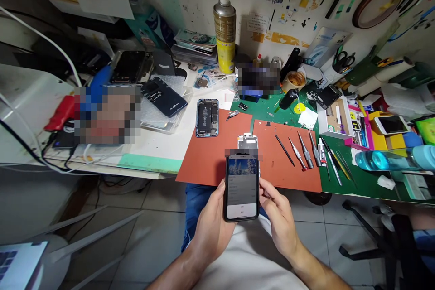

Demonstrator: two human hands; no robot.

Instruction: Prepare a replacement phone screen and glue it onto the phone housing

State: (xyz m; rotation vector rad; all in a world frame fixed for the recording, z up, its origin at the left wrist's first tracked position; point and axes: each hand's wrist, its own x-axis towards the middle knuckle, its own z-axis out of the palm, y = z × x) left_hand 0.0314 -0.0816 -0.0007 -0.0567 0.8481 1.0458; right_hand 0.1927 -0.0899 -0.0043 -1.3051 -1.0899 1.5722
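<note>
Between my two hands, over my lap at the bench's front edge, I see a black-cased smartphone [242, 190] with its screen lit. My left hand [213, 217] grips its left side, and my right hand [280, 217] is closed along its right edge. Just beyond it lies a detached phone screen [248, 141], back side up and partly hidden by the smartphone. Farther left, an opened phone body [207, 118] shows its battery and circuit board. Both rest at least partly on a reddish-brown mat [200, 158].
Several screwdrivers [305, 149] and tweezers [346, 167] lie to the right. A spray can [224, 31] stands at the back. A blue water bottle [396, 159] lies near the right front edge. Dark phone parts [165, 97] sit on bubble wrap at left.
</note>
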